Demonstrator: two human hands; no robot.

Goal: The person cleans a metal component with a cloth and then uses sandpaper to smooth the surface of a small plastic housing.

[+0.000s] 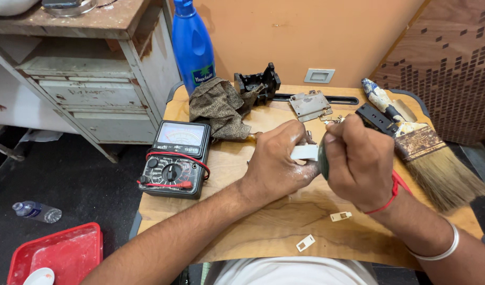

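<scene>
My left hand (277,161) grips a small white plastic piece (304,152) over the middle of the wooden board (253,232). My right hand (358,161) is closed around a dark green round-edged tool (322,154) whose end presses against that white piece. The rest of the tool is hidden inside my fist. Two small white plastic clips (340,216) (305,243) lie on the board just below my hands.
A black analog multimeter (175,159) with red leads sits at the board's left. Behind lie a crumpled cloth (218,107), a black part (258,82), a metal plate (310,105) and a blue bottle (192,45). A wide paintbrush (427,153) lies at right. A red tray (57,256) is on the floor.
</scene>
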